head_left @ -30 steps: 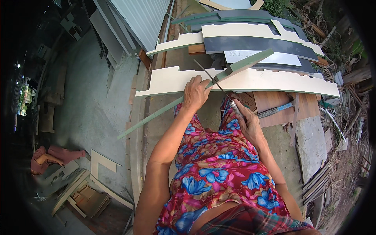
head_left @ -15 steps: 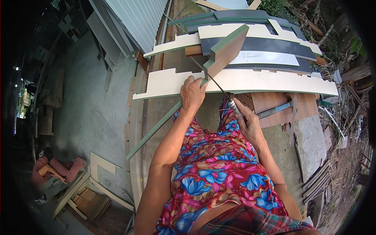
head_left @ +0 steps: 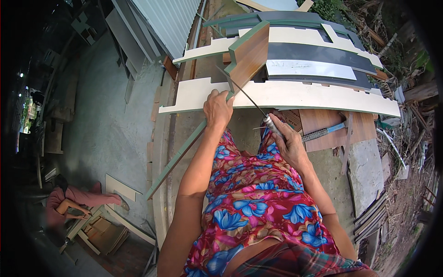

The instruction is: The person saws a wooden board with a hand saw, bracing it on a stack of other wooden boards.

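The long cream-faced, green-edged board (head_left: pixel 286 96) lies crosswise on the stacked grey and cream panels (head_left: pixel 314 51), its near edge toward the person. Over it tilts the long green-edged, brown-laminate strip (head_left: pixel 217 106), running from the stack down toward the concrete floor (head_left: pixel 115 138). The left hand (head_left: pixel 218 107) is closed around this strip where it crosses the board. The right hand (head_left: pixel 288 141) is wrapped round the metal handle of a thin pointed blade (head_left: pixel 242 94) whose tip meets the strip. Judged from this, steady strokes away from the gripping fingers serve best. Open floor lies left; a blue-handled hammer (head_left: pixel 323 131) lies right.
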`<state>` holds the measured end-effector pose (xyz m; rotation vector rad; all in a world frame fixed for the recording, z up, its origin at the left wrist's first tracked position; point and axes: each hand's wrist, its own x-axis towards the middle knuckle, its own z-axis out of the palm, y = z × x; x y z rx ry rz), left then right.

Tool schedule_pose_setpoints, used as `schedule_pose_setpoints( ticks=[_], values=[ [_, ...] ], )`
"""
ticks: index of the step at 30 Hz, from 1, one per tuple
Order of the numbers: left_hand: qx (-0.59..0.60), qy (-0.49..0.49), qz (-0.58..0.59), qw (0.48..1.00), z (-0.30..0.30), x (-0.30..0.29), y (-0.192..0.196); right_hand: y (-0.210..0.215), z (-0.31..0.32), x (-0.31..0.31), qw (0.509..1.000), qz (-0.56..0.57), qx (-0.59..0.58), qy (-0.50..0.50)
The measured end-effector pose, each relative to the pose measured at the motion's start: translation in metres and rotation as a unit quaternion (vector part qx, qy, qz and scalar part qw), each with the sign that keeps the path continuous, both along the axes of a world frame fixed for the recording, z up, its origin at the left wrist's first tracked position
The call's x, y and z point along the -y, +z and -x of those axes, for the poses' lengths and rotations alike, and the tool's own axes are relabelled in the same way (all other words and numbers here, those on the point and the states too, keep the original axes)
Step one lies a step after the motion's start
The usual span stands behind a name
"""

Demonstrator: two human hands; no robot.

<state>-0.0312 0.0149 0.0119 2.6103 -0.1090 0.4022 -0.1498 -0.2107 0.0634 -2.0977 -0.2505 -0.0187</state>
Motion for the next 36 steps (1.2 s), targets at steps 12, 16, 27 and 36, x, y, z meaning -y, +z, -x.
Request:
schedule_pose_setpoints(
  ticks=[12, 16, 27, 36],
  values=[
    [-0.003, -0.02, -0.023, 1.0, -0.015, -0.008, -0.004, -0.003, -0.006, 0.0, 0.999, 0.004, 0.037, -0.004],
    [0.018, -0.031, -0.013, 0.999, -0.021, -0.012, -0.012, -0.004, -0.012, 0.002, 0.998, 0.017, 0.055, -0.001],
    [0.031, -0.015, -0.007, 0.999, -0.02, -0.008, -0.014, -0.028, -0.02, -0.024, 0.99, 0.136, 0.037, 0.004],
    [0.052, -0.009, -0.003, 0.999, -0.02, -0.008, -0.018, -0.032, -0.027, -0.034, 0.987, 0.162, 0.013, 0.014]
  ],
)
